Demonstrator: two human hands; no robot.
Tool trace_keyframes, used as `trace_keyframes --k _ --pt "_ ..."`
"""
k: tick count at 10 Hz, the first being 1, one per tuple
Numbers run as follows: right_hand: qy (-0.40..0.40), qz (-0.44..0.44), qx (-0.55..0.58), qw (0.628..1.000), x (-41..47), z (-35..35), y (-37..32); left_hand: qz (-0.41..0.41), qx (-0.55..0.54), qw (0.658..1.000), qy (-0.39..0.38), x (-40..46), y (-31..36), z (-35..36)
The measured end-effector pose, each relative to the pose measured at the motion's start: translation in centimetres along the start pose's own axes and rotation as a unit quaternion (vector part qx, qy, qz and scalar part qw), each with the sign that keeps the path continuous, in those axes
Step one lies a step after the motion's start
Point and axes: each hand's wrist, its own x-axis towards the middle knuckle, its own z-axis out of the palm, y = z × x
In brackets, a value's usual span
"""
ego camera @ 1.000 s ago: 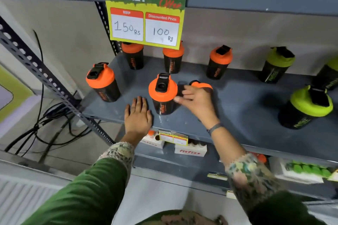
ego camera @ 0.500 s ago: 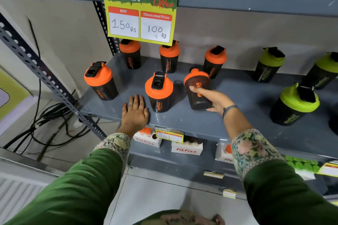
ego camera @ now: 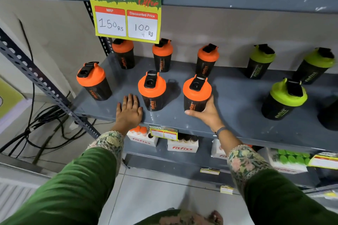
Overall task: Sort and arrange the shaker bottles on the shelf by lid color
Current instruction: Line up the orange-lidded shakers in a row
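Observation:
On the grey shelf (ego camera: 228,115), several black shaker bottles with orange lids stand at the left in two rows. Three green-lidded bottles stand at the right, one of them (ego camera: 285,98) nearest the front. My right hand (ego camera: 206,113) grips the front-row orange-lidded bottle (ego camera: 196,93), which stands upright on the shelf. My left hand (ego camera: 129,109) lies flat on the shelf, fingers apart, just left of another orange-lidded bottle (ego camera: 152,91). A third front-row orange-lidded bottle (ego camera: 93,81) is at the far left.
A yellow and green price sign (ego camera: 126,9) hangs from the shelf above, over the back-row bottles. The slotted metal upright (ego camera: 42,80) slants at the left with black cables (ego camera: 36,124) on the floor behind. The lower shelf holds white Fitfizz boxes (ego camera: 182,147).
My right hand has brought an orange-lidded bottle from behind the middle one, carried it rightward, and set it upright in the front row. My left hand has stayed flat on the shelf.

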Motion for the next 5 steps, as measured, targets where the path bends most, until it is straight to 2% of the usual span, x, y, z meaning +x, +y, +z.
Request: trace_keyframes --k 1,3,4,5 --pt "-0.002 -0.010 -0.010 1.000 -0.2 0.0 0.3 -0.002 -0.002 1.000 0.007 0.0 0.0 0.2" --pt "0.042 0.004 -0.020 0.999 -1.3 0.5 0.0 -0.004 -0.002 1.000 0.013 0.1 -0.1 0.4" --pt "0.031 0.023 0.022 0.999 -3.0 0.3 -0.6 -0.004 -0.003 1.000 0.012 0.1 -0.1 0.4" --pt "-0.025 0.062 0.089 0.994 -5.6 -0.7 -2.1 -0.002 -0.003 1.000 0.014 0.1 -0.1 0.4"
